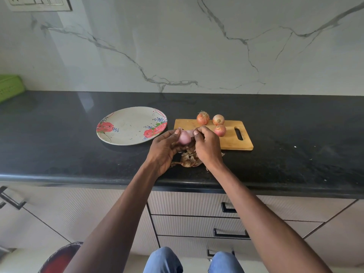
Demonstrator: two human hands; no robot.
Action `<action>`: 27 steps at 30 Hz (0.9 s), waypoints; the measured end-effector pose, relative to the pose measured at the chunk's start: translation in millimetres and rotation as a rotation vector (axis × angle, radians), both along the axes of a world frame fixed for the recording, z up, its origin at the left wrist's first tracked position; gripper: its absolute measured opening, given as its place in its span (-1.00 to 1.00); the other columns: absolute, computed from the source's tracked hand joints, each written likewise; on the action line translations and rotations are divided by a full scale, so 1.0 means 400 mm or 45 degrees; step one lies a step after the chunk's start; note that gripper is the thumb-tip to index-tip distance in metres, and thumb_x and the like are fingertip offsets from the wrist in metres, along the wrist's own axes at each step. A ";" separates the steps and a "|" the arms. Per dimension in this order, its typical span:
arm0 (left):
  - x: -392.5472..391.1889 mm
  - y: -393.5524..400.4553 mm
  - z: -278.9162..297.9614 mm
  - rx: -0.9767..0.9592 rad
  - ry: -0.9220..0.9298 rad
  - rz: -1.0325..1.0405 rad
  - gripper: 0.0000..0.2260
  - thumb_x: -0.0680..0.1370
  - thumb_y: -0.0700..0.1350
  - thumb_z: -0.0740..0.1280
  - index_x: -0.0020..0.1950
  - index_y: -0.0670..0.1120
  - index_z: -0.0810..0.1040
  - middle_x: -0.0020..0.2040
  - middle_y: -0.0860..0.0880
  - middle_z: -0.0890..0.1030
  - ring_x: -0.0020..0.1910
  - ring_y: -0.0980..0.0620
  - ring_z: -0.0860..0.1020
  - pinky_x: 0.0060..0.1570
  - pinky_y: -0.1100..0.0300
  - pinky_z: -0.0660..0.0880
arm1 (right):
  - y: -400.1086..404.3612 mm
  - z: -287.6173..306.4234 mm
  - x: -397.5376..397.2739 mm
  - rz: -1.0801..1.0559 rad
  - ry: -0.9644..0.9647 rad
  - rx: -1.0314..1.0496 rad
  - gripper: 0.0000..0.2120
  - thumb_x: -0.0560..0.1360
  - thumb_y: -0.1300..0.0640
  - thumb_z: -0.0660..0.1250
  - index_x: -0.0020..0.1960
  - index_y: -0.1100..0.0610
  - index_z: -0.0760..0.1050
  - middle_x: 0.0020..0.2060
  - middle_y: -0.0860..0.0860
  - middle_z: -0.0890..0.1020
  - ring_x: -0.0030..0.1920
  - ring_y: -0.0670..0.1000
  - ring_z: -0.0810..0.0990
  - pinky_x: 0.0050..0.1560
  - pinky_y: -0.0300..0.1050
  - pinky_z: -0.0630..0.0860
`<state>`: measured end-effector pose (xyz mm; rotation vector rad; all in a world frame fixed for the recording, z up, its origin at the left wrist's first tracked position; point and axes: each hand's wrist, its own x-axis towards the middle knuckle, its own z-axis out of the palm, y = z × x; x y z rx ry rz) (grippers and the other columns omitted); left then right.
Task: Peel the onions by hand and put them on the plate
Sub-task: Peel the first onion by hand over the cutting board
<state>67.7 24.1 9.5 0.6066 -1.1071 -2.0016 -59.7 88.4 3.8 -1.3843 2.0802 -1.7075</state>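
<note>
Sitting on the black tabletop (pixel 59 134), left of the wooden cutting board (pixel 232 141), the floral plate (pixel 126 127) is lying flat with nothing on it. Just left of the board's near-left corner, the left hand (pixel 164 149) is cupping a peeled pinkish onion (pixel 184 137), its fingers curled round the bulb. The right hand (pixel 206 146) is meeting it over that same corner, pinching a strip of pale skin (pixel 190 131) at the top of the onion. Dry brown peels (pixel 189 159) are lying in a heap on the tabletop just in front of the board, beneath both hands. Three unpeeled onions (pixel 218 120) are resting close together on the board's far half, near its handle slot (pixel 239 133).
</note>
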 end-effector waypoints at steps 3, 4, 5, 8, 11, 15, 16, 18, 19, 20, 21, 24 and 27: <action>-0.004 -0.001 0.000 -0.005 0.008 -0.026 -0.79 0.67 -0.12 0.28 0.13 -0.25 0.61 0.02 -0.21 0.69 -0.06 -0.09 0.67 -0.11 0.13 0.66 | 0.004 0.005 -0.002 0.092 -0.170 0.017 -0.82 0.62 0.23 0.22 -0.09 0.23 0.57 -0.20 0.02 0.61 -0.16 -0.08 0.54 -0.10 -0.13 0.48; -0.005 0.002 0.001 -0.005 0.010 -0.024 -0.78 0.67 -0.11 0.27 0.12 -0.25 0.61 0.01 -0.21 0.69 -0.07 -0.08 0.67 -0.13 0.14 0.66 | 0.007 0.006 -0.002 0.114 -0.219 -0.001 -0.80 0.61 0.22 0.23 -0.12 0.25 0.55 -0.24 0.07 0.60 -0.20 -0.08 0.52 -0.12 -0.09 0.47; -0.005 0.004 0.002 -0.007 0.011 -0.018 -0.77 0.67 -0.10 0.27 0.11 -0.24 0.62 0.00 -0.20 0.70 -0.07 -0.07 0.68 -0.12 0.15 0.65 | 0.007 0.005 -0.002 0.130 -0.258 -0.030 -0.79 0.61 0.19 0.24 -0.14 0.27 0.54 -0.25 0.12 0.60 -0.23 -0.06 0.50 -0.16 -0.06 0.46; -0.003 0.004 0.001 -0.012 0.026 0.008 -0.79 0.66 -0.11 0.30 0.07 -0.22 0.65 -0.01 -0.17 0.70 -0.06 -0.06 0.67 -0.06 0.14 0.66 | 0.010 0.002 0.005 0.175 -0.217 -0.074 -0.71 0.56 -0.08 0.35 -0.07 0.16 0.56 -0.23 0.02 0.65 -0.19 -0.06 0.61 -0.16 -0.08 0.52; -0.001 -0.002 -0.001 0.029 0.065 0.036 -0.80 0.63 -0.11 0.34 0.07 -0.24 0.64 -0.01 -0.18 0.69 -0.08 -0.05 0.67 -0.04 0.12 0.66 | 0.006 -0.005 0.009 0.170 0.015 -0.066 -0.74 0.50 -0.09 0.44 0.01 0.11 0.63 -0.14 -0.07 0.69 -0.10 -0.10 0.65 -0.09 -0.11 0.60; 0.003 0.008 0.002 -0.021 0.037 0.031 -0.68 0.53 -0.08 0.42 0.15 -0.29 0.61 -0.02 -0.18 0.70 -0.09 -0.04 0.68 -0.10 0.17 0.63 | 0.007 -0.008 0.003 0.113 0.152 -0.154 -0.86 0.56 0.12 0.40 -0.05 0.19 0.67 -0.15 0.00 0.71 -0.12 -0.07 0.65 -0.07 0.00 0.60; 0.004 0.011 0.002 -0.045 0.026 0.020 -0.64 0.49 -0.09 0.45 0.19 -0.29 0.60 -0.02 -0.18 0.70 -0.09 -0.04 0.68 -0.10 0.17 0.63 | 0.010 -0.007 0.005 0.092 0.196 -0.162 -0.88 0.56 0.16 0.39 -0.06 0.20 0.67 -0.16 0.01 0.71 -0.14 -0.07 0.65 -0.09 -0.02 0.61; 0.005 0.015 0.003 -0.065 0.010 0.012 -0.58 0.44 -0.14 0.48 0.24 -0.29 0.58 0.00 -0.20 0.70 -0.08 -0.04 0.69 -0.10 0.18 0.62 | 0.009 -0.008 0.008 0.048 0.258 -0.171 -0.91 0.56 0.22 0.39 -0.06 0.22 0.65 -0.17 0.04 0.70 -0.17 -0.05 0.64 -0.13 -0.05 0.62; 0.005 0.015 0.002 -0.063 0.004 0.021 -0.57 0.44 -0.15 0.48 0.25 -0.29 0.58 0.01 -0.21 0.70 -0.09 -0.04 0.69 -0.10 0.18 0.62 | 0.007 -0.008 0.010 0.033 0.272 -0.174 -0.92 0.56 0.24 0.38 -0.05 0.22 0.65 -0.18 0.04 0.69 -0.17 -0.04 0.64 -0.14 -0.06 0.62; 0.004 0.013 0.000 -0.057 -0.002 0.036 -0.58 0.45 -0.16 0.48 0.25 -0.28 0.57 0.01 -0.22 0.69 -0.09 -0.05 0.69 -0.11 0.18 0.62 | 0.006 -0.008 0.011 0.024 0.272 -0.171 -0.92 0.56 0.25 0.37 -0.05 0.22 0.64 -0.18 0.04 0.69 -0.18 -0.04 0.64 -0.15 -0.07 0.62; 0.003 0.011 -0.002 -0.046 -0.006 0.051 -0.61 0.47 -0.18 0.48 0.24 -0.29 0.56 0.01 -0.24 0.68 -0.11 -0.05 0.69 -0.13 0.19 0.62 | 0.005 -0.008 0.011 0.019 0.260 -0.161 -0.93 0.56 0.25 0.37 -0.06 0.22 0.63 -0.18 0.04 0.69 -0.18 -0.03 0.64 -0.16 -0.09 0.61; -0.001 0.005 -0.008 -0.036 -0.007 0.065 -0.76 0.54 -0.26 0.42 0.18 -0.29 0.53 -0.01 -0.26 0.66 -0.16 -0.07 0.67 -0.17 0.20 0.63 | 0.003 -0.005 0.006 0.008 0.161 -0.111 -0.92 0.57 0.25 0.35 -0.06 0.22 0.61 -0.19 0.01 0.67 -0.18 -0.04 0.63 -0.17 -0.17 0.58; -0.001 0.003 -0.007 -0.049 -0.019 0.043 -0.84 0.58 -0.28 0.36 0.15 -0.27 0.55 -0.03 -0.22 0.67 -0.12 -0.07 0.67 -0.12 0.18 0.64 | 0.005 0.000 0.001 0.005 0.085 -0.066 -0.90 0.58 0.24 0.33 -0.04 0.22 0.62 -0.16 -0.02 0.66 -0.14 -0.07 0.60 -0.13 -0.26 0.54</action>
